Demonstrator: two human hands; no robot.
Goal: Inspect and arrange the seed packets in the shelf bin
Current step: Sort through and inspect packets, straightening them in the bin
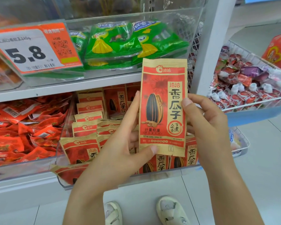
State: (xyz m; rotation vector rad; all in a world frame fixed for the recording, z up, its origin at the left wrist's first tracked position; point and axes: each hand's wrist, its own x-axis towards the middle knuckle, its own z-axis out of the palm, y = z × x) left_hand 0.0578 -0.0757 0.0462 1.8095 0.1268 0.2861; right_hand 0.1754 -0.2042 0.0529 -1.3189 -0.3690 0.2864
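Observation:
A red and tan sunflower seed packet (163, 108) stands upright in front of the shelf, its printed face toward me. My left hand (120, 143) holds its lower left part, thumb pressed on the bottom edge and fingers behind. My right hand (206, 120) pinches its right edge with the thumb on the front. Below and behind the packet, the clear shelf bin (62, 181) holds several matching seed packets (86, 127), some upright in rows and some lying flat at the front.
A clear bin of green snack packets (120, 43) sits on the shelf above, beside an orange price tag (34, 49) reading 5.8. Red wrapped snacks (23, 130) fill the bin to the left. A wire basket of sweets (243, 82) stands right. My two shoes (169, 210) show on the floor.

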